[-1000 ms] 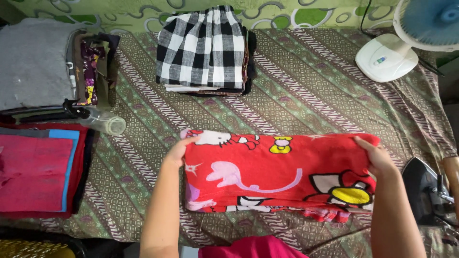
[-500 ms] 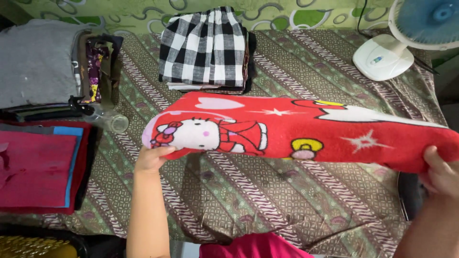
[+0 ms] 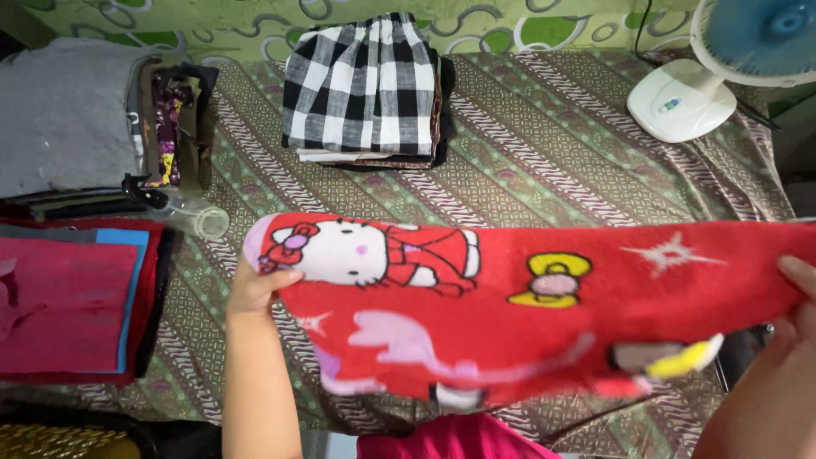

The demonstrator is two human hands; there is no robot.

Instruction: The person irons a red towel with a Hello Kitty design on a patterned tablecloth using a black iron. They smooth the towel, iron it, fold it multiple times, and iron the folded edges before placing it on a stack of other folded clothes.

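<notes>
Nearest to the camera, at the bottom edge, a bit of bright pink cloth (image 3: 455, 438) shows between the two forearms. Just above it hangs the red towel (image 3: 544, 314), printed with a white cartoon cat, a yellow bow and pale stars. It is stretched wide from left to right, above the patterned cover (image 3: 527, 170) of the bed, and its lower edge hangs in loose folds.

The left hand (image 3: 259, 289) holds the left end of the towel. The fingers are closed around the edge, the thumb lies on the printed side, and the other fingers are hidden behind the cloth. The right hand (image 3: 795, 293) holds the right end at the edge of the picture. It is closed on the cloth too, but only a part of the hand is visible.

On the near left lies a flat pile of folded clothes in dark pink, blue and red (image 3: 72, 302). A little farther, a clear plastic spray bottle (image 3: 183, 212) lies on its side. Behind it there is a grey folded pile (image 3: 64, 119) with a dark flowered cloth beside it.

At the far middle stands a stack with a black and white checked cloth (image 3: 365, 81) on top. At the far right stands a white fan with blue blades (image 3: 705, 72).
</notes>
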